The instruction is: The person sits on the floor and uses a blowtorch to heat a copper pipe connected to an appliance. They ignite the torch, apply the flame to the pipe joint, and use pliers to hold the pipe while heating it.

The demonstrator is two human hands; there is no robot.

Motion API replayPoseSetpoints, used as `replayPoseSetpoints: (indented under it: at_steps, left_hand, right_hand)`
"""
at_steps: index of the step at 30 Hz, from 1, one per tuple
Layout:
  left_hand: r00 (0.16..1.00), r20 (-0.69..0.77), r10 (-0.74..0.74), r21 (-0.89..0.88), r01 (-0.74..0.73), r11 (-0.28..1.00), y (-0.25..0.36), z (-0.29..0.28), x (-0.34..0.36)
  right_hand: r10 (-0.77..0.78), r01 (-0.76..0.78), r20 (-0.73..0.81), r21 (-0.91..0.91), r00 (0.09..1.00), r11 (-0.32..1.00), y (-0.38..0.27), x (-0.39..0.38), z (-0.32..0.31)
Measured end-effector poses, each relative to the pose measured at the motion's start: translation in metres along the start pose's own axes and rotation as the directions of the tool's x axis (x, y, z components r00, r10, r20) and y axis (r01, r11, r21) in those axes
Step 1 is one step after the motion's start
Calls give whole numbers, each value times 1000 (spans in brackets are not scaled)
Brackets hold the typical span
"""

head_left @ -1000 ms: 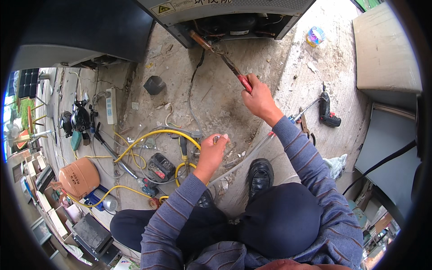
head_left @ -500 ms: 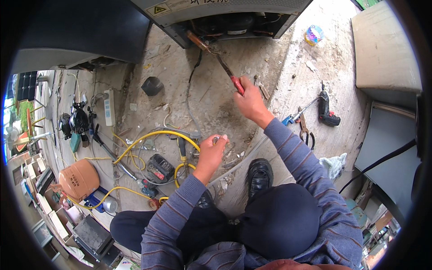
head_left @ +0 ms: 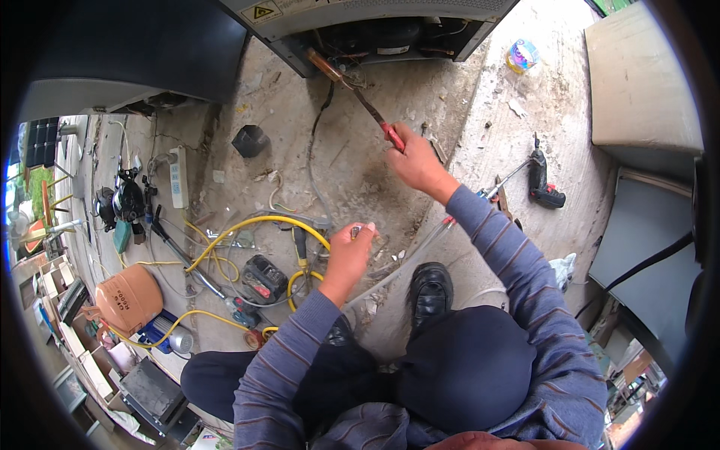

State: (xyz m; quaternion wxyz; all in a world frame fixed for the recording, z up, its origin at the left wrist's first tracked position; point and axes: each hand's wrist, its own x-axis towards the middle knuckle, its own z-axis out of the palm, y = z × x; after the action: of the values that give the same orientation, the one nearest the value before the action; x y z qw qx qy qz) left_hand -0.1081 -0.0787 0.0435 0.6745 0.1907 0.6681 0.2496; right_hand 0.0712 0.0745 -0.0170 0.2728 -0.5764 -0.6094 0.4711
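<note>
The right hand (head_left: 416, 159) is wrapped around the red handles of the pliers (head_left: 371, 109), its fingers pressed together in a closed grip. The pliers reach far and to the left, and their jaws meet the near end of the copper tube (head_left: 324, 65), which slants at the far side, by the left corner of the appliance (head_left: 375, 28) with its open base. The left hand (head_left: 349, 259) is nearer and farther left, above the floor (head_left: 367, 172); its fingers are curled in with the thumb against them, pinching a small shiny thing (head_left: 356, 232) too hidden to identify. Just left of that hand, the yellow hose (head_left: 292, 220) loops near a black battery pack (head_left: 265, 279). Farther left are a tan tank (head_left: 129, 298) and, beyond it, a white power strip (head_left: 178, 178). A black block (head_left: 250, 141) lies between the power strip and the pliers. On the right lies a drill (head_left: 541, 180), with a tub (head_left: 523, 55) far beyond it. Near, between the forearms, is a black shoe (head_left: 432, 291).
</note>
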Motion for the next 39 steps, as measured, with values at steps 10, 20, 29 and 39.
replayPoseSetpoints:
  at_steps: [10,20,29,39]
  left_hand:
    - [1000,16,20,-28,-19,999,-4,-1,-1]
    - [999,13,36,-33,-36,999,-11,-3,-1]
    - [1000,-6,11,-3,-11,1000,-9,1,-2]
    - [1000,-6,-31,1,31,1000,-14,0,0]
  right_hand:
    - [40,48,385,-215,922,975,-27,44,-93]
    - [-29,169,480,-252,877,953,-28,65,-106]
    - [-16,74,275,-204,961,976,-17,39,-65]
    - [-43,9,150,221,988,975,8,12,-2]
